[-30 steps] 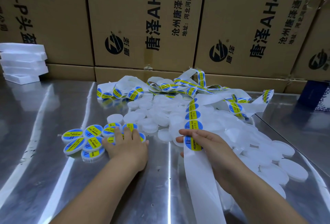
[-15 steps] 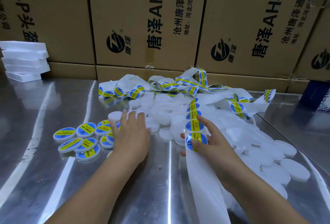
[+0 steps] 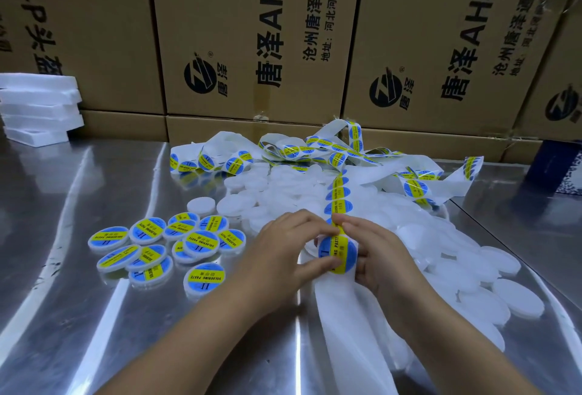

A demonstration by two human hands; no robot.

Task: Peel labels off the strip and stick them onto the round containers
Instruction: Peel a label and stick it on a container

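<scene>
A white backing strip (image 3: 348, 306) with round blue and yellow labels runs from a tangled heap at the back toward me. My left hand (image 3: 283, 256) and my right hand (image 3: 378, 256) meet at the nearest label (image 3: 337, 251), each pinching one edge of it. Whether a container sits under that label is hidden. A pile of plain white round containers (image 3: 466, 268) spreads right of and behind my hands. Several labelled containers (image 3: 163, 246) lie in a cluster at the left.
The work surface is a shiny steel table (image 3: 78, 316). Brown cardboard cartons (image 3: 252, 32) wall off the back. A stack of white foam trays (image 3: 37, 108) stands at the far left, and a dark blue box (image 3: 557, 168) at the far right.
My left hand left the labelled cluster, reached toward the white pile, then came right to join my right hand at the strip's nearest label. The view has shifted slightly.
</scene>
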